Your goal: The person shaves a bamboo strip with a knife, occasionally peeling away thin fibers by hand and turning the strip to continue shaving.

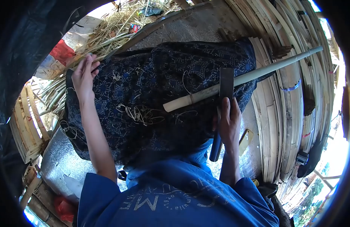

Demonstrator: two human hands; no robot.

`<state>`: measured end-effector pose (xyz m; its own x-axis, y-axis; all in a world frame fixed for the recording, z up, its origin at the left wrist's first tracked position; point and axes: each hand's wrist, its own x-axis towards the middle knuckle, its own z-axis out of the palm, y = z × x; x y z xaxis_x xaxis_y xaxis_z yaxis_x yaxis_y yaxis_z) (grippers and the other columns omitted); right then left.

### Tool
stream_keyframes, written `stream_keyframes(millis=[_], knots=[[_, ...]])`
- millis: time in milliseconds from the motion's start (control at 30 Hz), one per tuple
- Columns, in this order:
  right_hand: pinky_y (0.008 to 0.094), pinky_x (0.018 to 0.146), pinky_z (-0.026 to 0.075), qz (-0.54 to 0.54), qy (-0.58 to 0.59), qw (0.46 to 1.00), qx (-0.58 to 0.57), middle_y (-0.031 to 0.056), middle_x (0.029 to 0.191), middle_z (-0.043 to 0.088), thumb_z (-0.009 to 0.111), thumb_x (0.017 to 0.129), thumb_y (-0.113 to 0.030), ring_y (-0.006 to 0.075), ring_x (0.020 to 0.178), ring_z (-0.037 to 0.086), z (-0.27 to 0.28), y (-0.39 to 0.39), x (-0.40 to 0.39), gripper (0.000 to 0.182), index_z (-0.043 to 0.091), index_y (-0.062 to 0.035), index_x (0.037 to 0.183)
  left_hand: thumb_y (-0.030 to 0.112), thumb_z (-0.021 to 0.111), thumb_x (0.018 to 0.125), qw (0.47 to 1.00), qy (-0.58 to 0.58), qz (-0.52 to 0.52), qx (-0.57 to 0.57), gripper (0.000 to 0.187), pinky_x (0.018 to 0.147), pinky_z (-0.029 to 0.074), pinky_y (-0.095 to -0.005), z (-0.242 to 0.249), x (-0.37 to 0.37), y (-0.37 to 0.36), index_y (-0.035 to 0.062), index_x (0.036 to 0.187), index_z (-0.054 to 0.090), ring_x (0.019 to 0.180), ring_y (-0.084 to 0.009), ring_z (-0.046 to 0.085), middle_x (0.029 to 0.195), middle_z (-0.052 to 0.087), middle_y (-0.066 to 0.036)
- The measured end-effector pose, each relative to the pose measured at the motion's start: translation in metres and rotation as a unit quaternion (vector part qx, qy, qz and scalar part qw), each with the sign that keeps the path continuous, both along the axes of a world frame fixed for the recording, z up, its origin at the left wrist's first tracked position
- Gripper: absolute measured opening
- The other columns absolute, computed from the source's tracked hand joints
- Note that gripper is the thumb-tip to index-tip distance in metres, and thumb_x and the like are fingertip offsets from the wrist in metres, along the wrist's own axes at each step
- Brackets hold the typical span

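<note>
A dark blue patterned cloth (126, 87) covers my lap. Across its right part lies a long pale bamboo piece (254, 74), its cut end near the middle of the cloth. My right hand (230, 119) is closed around a knife (226, 81), whose broad dark blade crosses over the bamboo; a dark blue handle sticks out below the hand. At the cloth's upper left edge my left hand (85, 73) is raised with its fingers curled, thumb near the fingertips; what it holds, if anything, is too small to make out. Thin curled shavings (139, 114) lie on the cloth.
Long bamboo strips (275, 125) are stacked on the right, tied with blue bands. Straw and loose fibres (110, 26) lie at the upper left, beside a red wrapper (134, 28). A phone (246, 142) rests right of my right hand. Wooden slats (29, 117) stand at far left.
</note>
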<state>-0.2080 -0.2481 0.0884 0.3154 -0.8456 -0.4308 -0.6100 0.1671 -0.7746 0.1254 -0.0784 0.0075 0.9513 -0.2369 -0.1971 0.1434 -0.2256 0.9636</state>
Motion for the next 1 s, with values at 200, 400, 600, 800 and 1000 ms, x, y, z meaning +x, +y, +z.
stream_keyframes(millis=[200,400,600,800,1000], knots=[[0.0253,0.038,0.038,0.006,-0.015,1.0,-0.004,0.0026,0.055,0.048,0.041,0.104,-0.033,0.0116,0.042,0.051,-0.003,0.0,-0.001,0.033,0.049,-0.0039,0.091,0.027,0.063,0.094,0.926,-0.296,-0.198,0.125,0.035,0.079,0.052,-0.0301,0.045,-0.096,-0.035,0.0035,0.121,0.062,0.094,-0.0194,0.066,0.117,0.065,-0.012],[0.0251,0.038,0.038,0.014,-0.01,1.0,-0.013,0.0026,0.055,0.049,0.041,0.104,-0.033,0.0116,0.042,0.051,-0.002,0.0,-0.002,0.033,0.049,-0.004,0.092,0.015,0.066,0.091,0.911,-0.058,-0.407,-0.03,0.016,0.073,0.054,-0.0292,0.027,-0.165,-0.075,0.0001,0.096,0.07,0.083,-0.0192,0.07,0.092,0.072,-0.011],[0.0248,0.039,0.04,0.002,-0.006,1.0,-0.011,0.0021,0.054,0.049,0.041,0.104,-0.035,0.0114,0.042,0.052,-0.005,0.0,-0.001,0.033,0.05,-0.0047,0.092,0.007,0.065,0.089,0.902,-0.157,-0.395,-0.072,0.006,0.073,0.052,-0.031,0.025,-0.165,-0.069,0.0023,0.09,0.068,0.081,-0.0189,0.068,0.086,0.07,-0.008],[0.0239,0.038,0.04,0.004,-0.012,1.0,-0.011,0.0022,0.054,0.049,0.041,0.103,-0.034,0.0109,0.042,0.051,-0.003,0.001,0.0,0.033,0.051,-0.0047,0.093,0.004,0.065,0.087,0.874,-0.244,-0.419,-0.03,0.002,0.074,0.049,-0.0329,0.036,-0.147,-0.048,0.0045,0.085,0.067,0.077,-0.0196,0.065,0.083,0.068,-0.006],[0.0239,0.037,0.037,0.014,-0.032,0.999,-0.011,0.0022,0.054,0.049,0.042,0.103,-0.035,0.0113,0.041,0.05,-0.003,0.0,-0.003,0.034,0.051,-0.0043,0.092,0.022,0.069,0.088,0.906,-0.125,-0.399,0.066,0.019,0.082,0.054,-0.0351,0.055,-0.083,-0.003,0.0059,0.099,0.069,0.095,-0.0197,0.067,0.098,0.07,-0.008]])
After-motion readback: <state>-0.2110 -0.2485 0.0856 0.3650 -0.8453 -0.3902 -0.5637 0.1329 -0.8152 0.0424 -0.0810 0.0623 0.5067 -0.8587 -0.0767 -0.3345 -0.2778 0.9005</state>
